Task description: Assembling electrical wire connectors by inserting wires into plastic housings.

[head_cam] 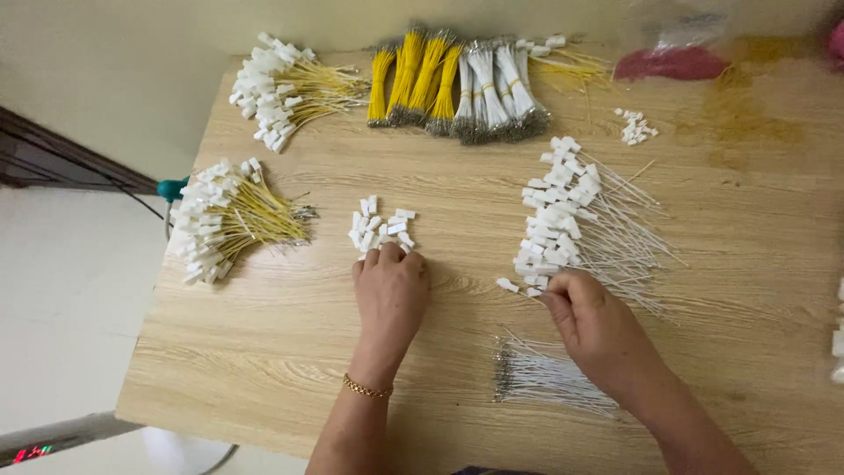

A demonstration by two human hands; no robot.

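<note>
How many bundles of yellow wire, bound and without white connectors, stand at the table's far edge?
4, side by side at the far edge: first, second, third, fourth. White bundles sit to their right.

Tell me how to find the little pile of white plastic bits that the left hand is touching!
Start at the light wooden table and find its middle. There, at the fingertips of the left hand, lies the small heap of loose white plastic connectors. Unlike the other white heaps around it, these pieces have no wires attached.
</note>
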